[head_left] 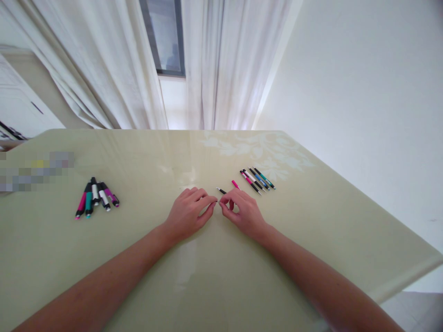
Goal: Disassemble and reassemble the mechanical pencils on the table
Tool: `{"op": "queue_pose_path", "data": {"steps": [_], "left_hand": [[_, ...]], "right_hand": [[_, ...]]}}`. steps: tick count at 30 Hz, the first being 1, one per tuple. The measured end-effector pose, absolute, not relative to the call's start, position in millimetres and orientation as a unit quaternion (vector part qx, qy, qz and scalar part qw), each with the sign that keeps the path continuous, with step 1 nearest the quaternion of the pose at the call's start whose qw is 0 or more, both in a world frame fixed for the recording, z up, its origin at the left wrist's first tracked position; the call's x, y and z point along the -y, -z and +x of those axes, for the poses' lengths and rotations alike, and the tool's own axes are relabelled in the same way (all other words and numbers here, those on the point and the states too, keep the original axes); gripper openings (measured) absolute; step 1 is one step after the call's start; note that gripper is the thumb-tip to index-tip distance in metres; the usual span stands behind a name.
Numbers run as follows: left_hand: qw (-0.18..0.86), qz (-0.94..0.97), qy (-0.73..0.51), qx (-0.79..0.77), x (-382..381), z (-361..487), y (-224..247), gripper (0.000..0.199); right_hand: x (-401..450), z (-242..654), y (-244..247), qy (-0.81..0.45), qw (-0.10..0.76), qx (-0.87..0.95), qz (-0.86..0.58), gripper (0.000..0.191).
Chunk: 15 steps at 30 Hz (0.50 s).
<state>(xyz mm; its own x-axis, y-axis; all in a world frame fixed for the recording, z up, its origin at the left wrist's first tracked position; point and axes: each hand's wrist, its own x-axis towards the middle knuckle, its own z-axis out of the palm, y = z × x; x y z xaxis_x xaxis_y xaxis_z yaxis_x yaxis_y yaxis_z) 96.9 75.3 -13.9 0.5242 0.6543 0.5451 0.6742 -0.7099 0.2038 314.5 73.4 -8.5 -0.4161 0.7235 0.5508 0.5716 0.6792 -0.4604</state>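
Note:
My left hand (pixel 191 208) and my right hand (pixel 243 210) meet fingertip to fingertip above the middle of the table. Both are closed in a pinch on a small, thin dark piece (pixel 218 201) that shows between them; its kind is too small to make out. Just behind my right hand lies a black pen part (pixel 221 190) with a pointed silvery tip, partly covered by the fingers. A pink pen barrel (pixel 236 184) rests beyond it, its near end close to my right knuckles.
Several slim pens (pixel 258 180) lie side by side to the right, behind my right hand. At the left is a loose group of thicker pen barrels (pixel 89 203) in several colours. A blurred patch (pixel 38 168) covers something at the far left of the glossy table (pixel 145 286).

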Motion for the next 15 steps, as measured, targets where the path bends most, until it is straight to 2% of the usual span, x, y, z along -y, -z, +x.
{"op": "queue_pose_path", "data": {"steps": [9,12,15], "left_hand": [[0.112,-0.894,0.246,0.358,-70.8,100.7,12.9,0.021],[0.069,-0.878,0.256,0.398,-73.4,100.7,14.7,0.019],[-0.005,-0.849,0.280,0.448,-78.1,100.1,17.2,0.016]], "right_hand": [[-73.7,315.1,14.0,-0.105,0.397,0.829,-0.380,0.014],[-76.6,318.7,11.1,-0.068,0.383,0.822,-0.417,0.013],[-81.2,322.7,10.5,-0.003,0.312,0.838,-0.449,0.014]]}}
